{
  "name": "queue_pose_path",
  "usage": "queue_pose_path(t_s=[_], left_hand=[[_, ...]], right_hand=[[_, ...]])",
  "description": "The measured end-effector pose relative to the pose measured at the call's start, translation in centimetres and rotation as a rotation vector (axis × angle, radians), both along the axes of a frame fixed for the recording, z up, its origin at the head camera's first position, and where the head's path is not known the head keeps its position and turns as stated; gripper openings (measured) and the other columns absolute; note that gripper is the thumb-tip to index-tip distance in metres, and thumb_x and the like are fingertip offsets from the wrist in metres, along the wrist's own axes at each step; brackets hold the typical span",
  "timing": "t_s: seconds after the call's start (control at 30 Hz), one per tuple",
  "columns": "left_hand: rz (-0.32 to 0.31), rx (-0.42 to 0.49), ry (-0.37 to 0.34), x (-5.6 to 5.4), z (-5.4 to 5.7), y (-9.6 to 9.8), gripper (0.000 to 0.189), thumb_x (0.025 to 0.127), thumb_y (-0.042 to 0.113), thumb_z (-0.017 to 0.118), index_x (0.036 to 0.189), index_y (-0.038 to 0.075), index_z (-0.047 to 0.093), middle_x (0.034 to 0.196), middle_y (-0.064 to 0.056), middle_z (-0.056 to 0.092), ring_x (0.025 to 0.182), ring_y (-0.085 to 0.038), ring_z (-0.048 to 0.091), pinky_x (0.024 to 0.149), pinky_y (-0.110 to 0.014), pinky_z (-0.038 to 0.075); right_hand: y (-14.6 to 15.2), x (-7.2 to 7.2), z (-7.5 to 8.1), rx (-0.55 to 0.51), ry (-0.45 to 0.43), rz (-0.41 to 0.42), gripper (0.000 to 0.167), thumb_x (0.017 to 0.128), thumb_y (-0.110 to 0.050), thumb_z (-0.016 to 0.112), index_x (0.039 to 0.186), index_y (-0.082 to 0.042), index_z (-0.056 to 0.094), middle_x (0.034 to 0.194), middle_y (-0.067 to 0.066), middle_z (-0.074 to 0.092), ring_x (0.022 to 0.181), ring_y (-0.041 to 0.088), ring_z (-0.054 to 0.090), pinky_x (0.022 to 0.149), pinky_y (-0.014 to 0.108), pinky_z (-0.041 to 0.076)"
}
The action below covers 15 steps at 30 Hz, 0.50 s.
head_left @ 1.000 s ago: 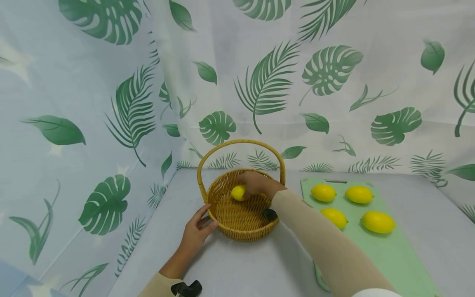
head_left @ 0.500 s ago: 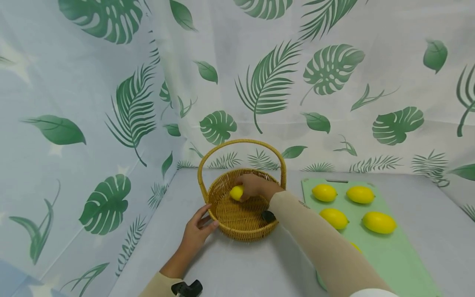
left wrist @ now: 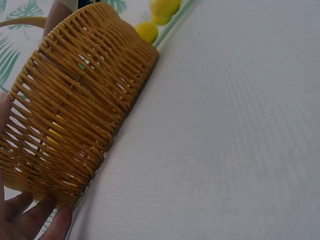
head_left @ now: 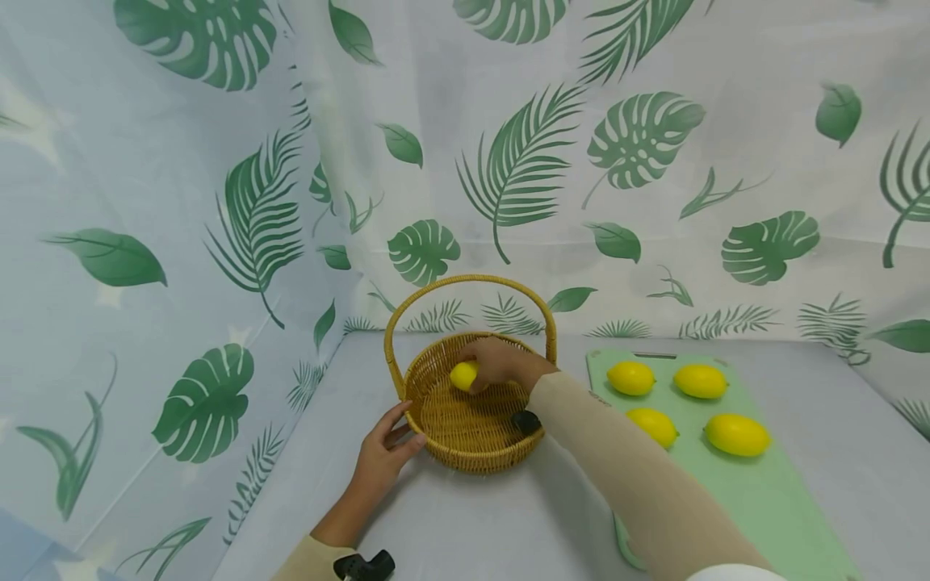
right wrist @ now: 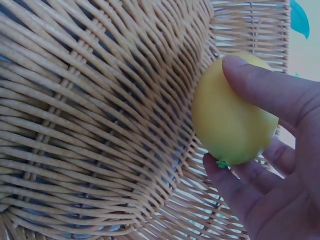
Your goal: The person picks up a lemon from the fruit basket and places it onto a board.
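Inside a woven wicker basket (head_left: 472, 428), my right hand (head_left: 494, 361) reaches down at the far wall and holds a yellow lemon (head_left: 462, 376). In the right wrist view the thumb lies over the lemon (right wrist: 230, 112) and the fingers curl beneath it, close by the wickerwork. A green stem tip shows at the lemon's end. My left hand (head_left: 385, 448) rests against the basket's left outer side, fingers spread and thumb near the front. In the left wrist view its fingertips (left wrist: 59, 222) touch the wicker low on the wall.
A light green cutting board (head_left: 748, 508) lies to the right, bearing several lemons (head_left: 737, 435); my right forearm covers part of it. The basket's tall arched handle (head_left: 472, 279) stands above my right hand. Leaf-patterned cloth (head_left: 654, 242) hangs behind the table and to the left.
The right hand with the lemon has shifted very slightly left inside the basket. The left hand and basket have stayed in place; the head view has moved a little.
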<state>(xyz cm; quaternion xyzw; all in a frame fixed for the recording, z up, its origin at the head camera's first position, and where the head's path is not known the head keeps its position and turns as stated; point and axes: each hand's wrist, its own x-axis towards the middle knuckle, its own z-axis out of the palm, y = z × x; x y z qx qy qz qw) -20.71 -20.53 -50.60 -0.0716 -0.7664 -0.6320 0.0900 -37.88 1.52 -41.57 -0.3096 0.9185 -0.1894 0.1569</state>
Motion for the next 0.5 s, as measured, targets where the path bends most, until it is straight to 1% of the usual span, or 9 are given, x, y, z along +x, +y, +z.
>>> queue_pose_path(t_s=[0.13, 0.23, 0.4, 0.5], left_hand=[[0.009, -0.022, 0.008, 0.0, 0.1, 0.1, 0.066, 0.088, 0.023, 0.075, 0.146, 0.012, 0.045, 0.150, -0.005, 0.038, 0.126, -0.032, 0.049, 0.090, -0.034, 0.051], [0.008, -0.027, 0.016, 0.0, 0.1, 0.2, 0.066, 0.088, 0.023, 0.075, 0.146, 0.013, 0.045, 0.150, -0.005, 0.038, 0.126, -0.031, 0.050, 0.090, -0.033, 0.051], [0.009, -0.009, 0.017, 0.0, 0.0, 0.2, 0.065, 0.088, 0.021, 0.075, 0.145, 0.012, 0.046, 0.150, -0.006, 0.039, 0.126, -0.033, 0.049, 0.088, -0.033, 0.052], [0.009, -0.002, 0.008, 0.0, 0.0, 0.2, 0.065, 0.088, 0.021, 0.075, 0.145, 0.012, 0.046, 0.150, -0.006, 0.039, 0.126, -0.033, 0.049, 0.088, -0.033, 0.053]], right_hand=[[0.1, -0.1, 0.2, 0.004, -0.006, 0.008, 0.055, 0.080, -0.021, 0.083, 0.131, -0.021, 0.062, 0.128, -0.005, 0.059, 0.111, 0.016, 0.053, 0.097, 0.036, 0.045], [0.2, -0.1, 0.4, -0.002, -0.017, 0.005, 0.057, 0.080, -0.021, 0.083, 0.132, -0.021, 0.061, 0.129, -0.004, 0.058, 0.112, 0.016, 0.052, 0.097, 0.037, 0.045], [0.2, 0.2, 0.8, -0.007, -0.011, 0.014, 0.058, 0.079, -0.020, 0.083, 0.132, -0.020, 0.061, 0.129, -0.004, 0.058, 0.113, 0.016, 0.052, 0.098, 0.037, 0.043], [0.2, 0.3, 1.1, 0.010, -0.005, 0.013, 0.057, 0.079, -0.021, 0.084, 0.132, -0.020, 0.062, 0.128, -0.004, 0.059, 0.111, 0.016, 0.051, 0.099, 0.037, 0.043]])
